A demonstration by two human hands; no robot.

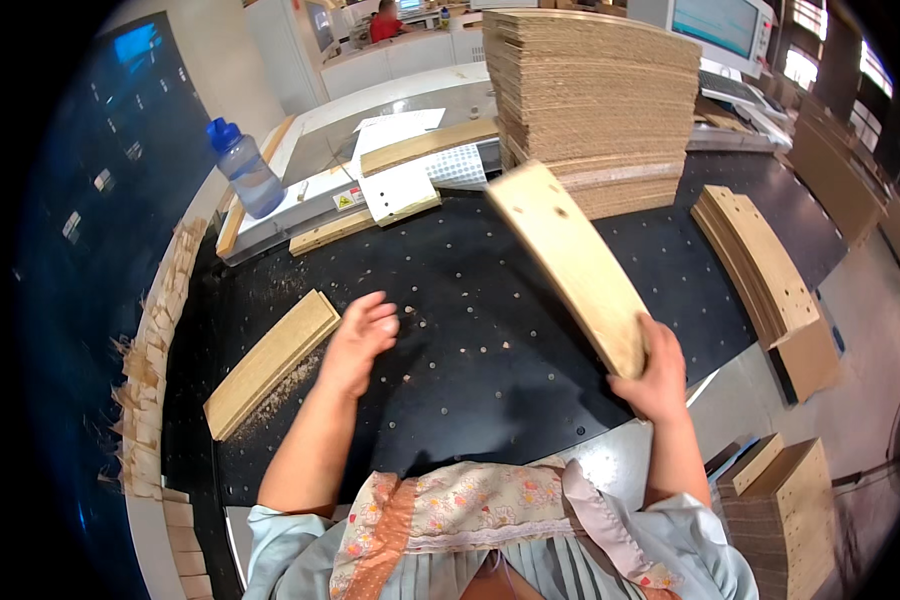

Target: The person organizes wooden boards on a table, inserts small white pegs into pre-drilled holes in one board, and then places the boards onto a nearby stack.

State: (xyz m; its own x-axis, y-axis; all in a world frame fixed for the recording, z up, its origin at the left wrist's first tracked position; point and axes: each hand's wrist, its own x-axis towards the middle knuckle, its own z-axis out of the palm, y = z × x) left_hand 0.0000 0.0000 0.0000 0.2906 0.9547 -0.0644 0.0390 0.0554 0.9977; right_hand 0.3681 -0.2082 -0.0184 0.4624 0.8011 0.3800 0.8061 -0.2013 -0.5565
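My right hand (656, 372) grips the near end of a pale wooden board (575, 260), which is held tilted above the black table (440, 350). Two dark spots show near the board's far end. My left hand (362, 340) is raised over the table with nothing in it, its fingers apart and slightly curled. Just left of that hand lies a short stack of wooden boards (270, 365), with sawdust (285, 395) scattered along it.
Behind the held board rises a tall stack of brown sheets (595, 100). More boards (755, 260) lie stacked at the table's right edge, others (780, 510) below it. A blue-capped water bottle (248, 175) and a computer monitor (715, 30) stand at the back. Far off sits a person (385, 25).
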